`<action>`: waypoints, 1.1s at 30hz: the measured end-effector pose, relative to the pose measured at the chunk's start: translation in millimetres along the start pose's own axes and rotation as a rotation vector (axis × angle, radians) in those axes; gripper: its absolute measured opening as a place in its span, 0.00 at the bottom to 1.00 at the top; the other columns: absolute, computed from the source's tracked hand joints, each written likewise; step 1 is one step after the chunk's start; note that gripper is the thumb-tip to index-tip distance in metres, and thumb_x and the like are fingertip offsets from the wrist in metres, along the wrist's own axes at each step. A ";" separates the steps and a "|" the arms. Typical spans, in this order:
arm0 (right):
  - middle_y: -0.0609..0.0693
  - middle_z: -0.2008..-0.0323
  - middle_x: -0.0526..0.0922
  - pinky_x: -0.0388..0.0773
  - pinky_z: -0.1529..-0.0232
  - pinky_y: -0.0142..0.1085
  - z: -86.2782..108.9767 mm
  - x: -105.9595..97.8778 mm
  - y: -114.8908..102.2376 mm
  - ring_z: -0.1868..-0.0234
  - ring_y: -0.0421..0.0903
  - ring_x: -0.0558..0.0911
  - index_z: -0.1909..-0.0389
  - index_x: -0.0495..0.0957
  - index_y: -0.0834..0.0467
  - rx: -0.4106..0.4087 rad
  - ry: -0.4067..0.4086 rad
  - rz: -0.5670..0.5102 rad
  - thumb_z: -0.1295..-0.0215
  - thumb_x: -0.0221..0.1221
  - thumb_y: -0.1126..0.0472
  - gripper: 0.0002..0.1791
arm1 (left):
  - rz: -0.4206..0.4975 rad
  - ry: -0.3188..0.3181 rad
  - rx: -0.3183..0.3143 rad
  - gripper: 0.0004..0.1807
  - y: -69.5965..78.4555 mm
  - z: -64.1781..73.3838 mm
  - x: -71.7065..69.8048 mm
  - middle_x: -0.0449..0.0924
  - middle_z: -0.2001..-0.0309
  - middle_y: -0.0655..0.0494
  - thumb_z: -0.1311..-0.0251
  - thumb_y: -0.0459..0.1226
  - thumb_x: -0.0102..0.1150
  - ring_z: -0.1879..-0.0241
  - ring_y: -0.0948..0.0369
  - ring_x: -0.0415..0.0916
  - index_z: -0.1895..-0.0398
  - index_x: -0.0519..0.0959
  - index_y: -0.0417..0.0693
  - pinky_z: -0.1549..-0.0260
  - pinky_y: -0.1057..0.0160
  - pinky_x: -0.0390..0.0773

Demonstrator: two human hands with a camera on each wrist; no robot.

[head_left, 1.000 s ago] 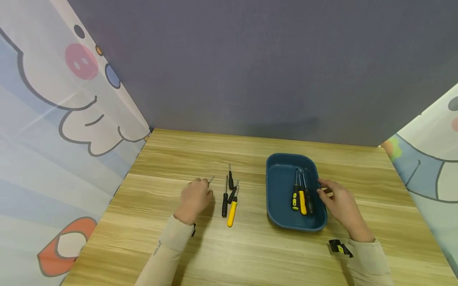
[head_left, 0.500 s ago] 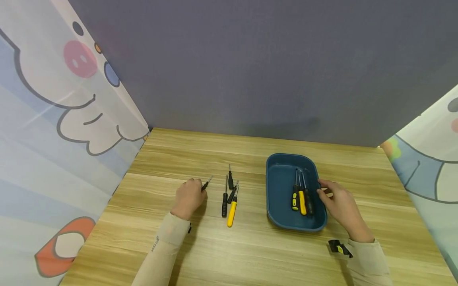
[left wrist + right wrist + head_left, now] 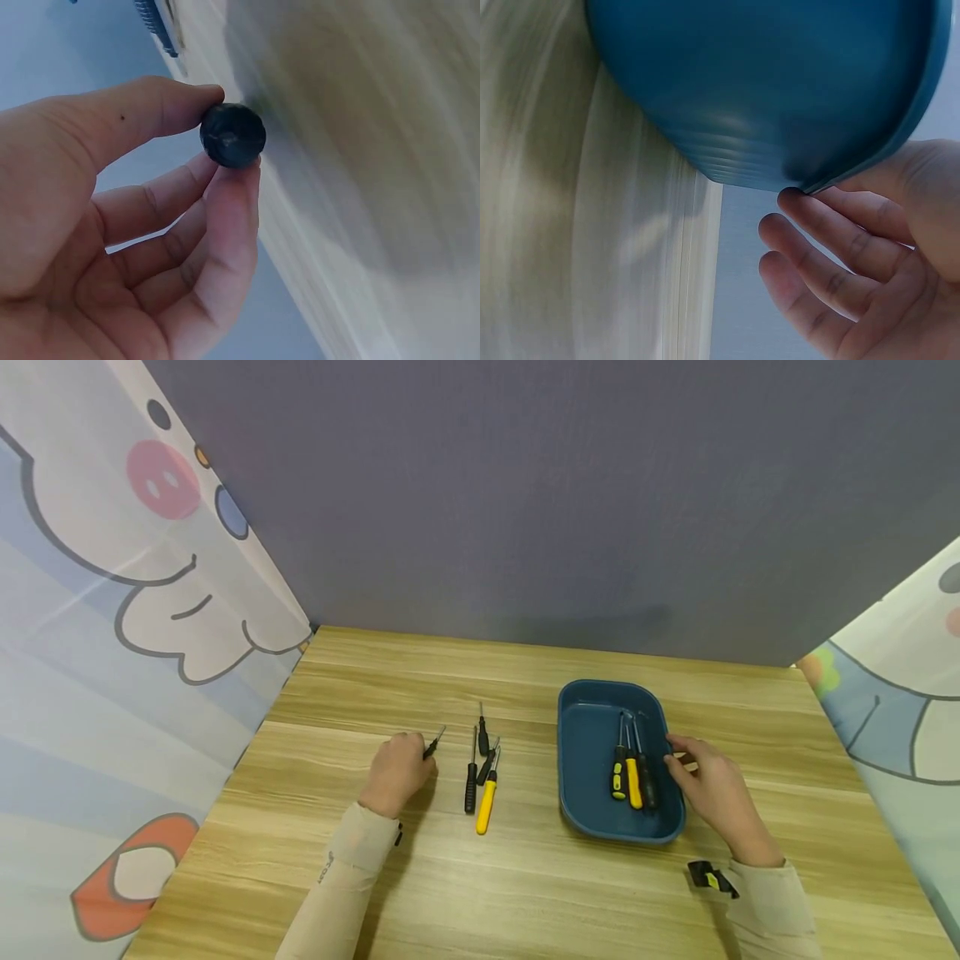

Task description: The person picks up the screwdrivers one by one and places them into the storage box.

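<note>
Screwdriver (image 3: 431, 748), small & black, is in the L hand (image 3: 397, 774), on the left part of the worktop (image 3: 525, 893). Its thin silver tip pts away and a bit right; up close the handle end is round & dark. Thumb & fingertips pinch it. Can't tell if it touches the wood.

Just right of it lie a long black driver (image 3: 471, 787), 2 little black ones, incl. the top black driver (image 3: 483, 740), & a yellow driver (image 3: 486, 806). Then comes a wide gap, then the blue tray (image 3: 588, 777) w/ 3 more tools near its right side: a black-and-yellow tool (image 3: 618, 777), a yellow tool (image 3: 634, 785) & a black tool (image 3: 649, 783).

R hand (image 3: 708, 785) has thumb & a fingertip on the tray's right rim, pinching lightly, other fingers a bit bent.

Worktop is light wood w/ stripes. Its far edge meets a plain grey wall (image 3: 480, 502), well past the tools. Cartoon cloth (image 3: 75, 710) hangs along the left edge. Tray sits in from the far & right edges.
</note>
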State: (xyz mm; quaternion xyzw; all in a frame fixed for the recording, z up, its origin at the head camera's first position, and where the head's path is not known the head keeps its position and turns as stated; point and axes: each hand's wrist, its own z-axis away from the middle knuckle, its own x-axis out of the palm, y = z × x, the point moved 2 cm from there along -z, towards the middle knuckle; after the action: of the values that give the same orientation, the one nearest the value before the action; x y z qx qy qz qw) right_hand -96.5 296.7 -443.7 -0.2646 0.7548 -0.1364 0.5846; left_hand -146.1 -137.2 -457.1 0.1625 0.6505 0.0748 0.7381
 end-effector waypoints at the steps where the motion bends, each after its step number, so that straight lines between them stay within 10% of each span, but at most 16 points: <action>1: 0.68 0.54 0.82 0.82 0.68 0.51 -0.1 -0.2 -0.1 0.63 0.59 0.83 0.44 0.76 0.73 -0.002 0.002 0.001 0.34 0.62 0.71 0.18 | 0.015 -0.003 -0.004 0.17 1.1 0.1 -0.7 0.70 0.83 0.54 0.39 0.34 0.67 0.85 0.61 0.67 0.82 0.70 0.44 0.88 0.67 0.68; 16: 0.68 0.54 0.82 0.81 0.70 0.49 -0.5 0.1 0.4 0.63 0.59 0.83 0.45 0.76 0.73 -0.023 0.005 0.016 0.34 0.62 0.71 0.18 | 0.130 -0.059 0.069 0.21 50.0 -10.8 -19.0 0.62 0.87 0.59 0.39 0.36 0.68 0.88 0.65 0.57 0.85 0.68 0.47 0.89 0.70 0.60; 33: 0.68 0.54 0.81 0.81 0.69 0.51 -1.0 -1.6 -1.5 0.62 0.60 0.83 0.44 0.76 0.73 -0.009 -0.005 0.013 0.33 0.62 0.70 0.19 | 0.127 -0.150 0.306 0.32 158.3 -45.0 -25.3 0.52 0.94 0.65 0.38 0.38 0.65 0.93 0.69 0.48 0.96 0.59 0.54 0.91 0.71 0.53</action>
State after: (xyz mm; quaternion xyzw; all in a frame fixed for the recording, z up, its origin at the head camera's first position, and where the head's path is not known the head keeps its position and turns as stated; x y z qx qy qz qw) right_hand -96.8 296.3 -441.3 -0.2624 0.7557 -0.1286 0.5861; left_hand -178.0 9.2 -384.5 0.3186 0.5861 0.0091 0.7449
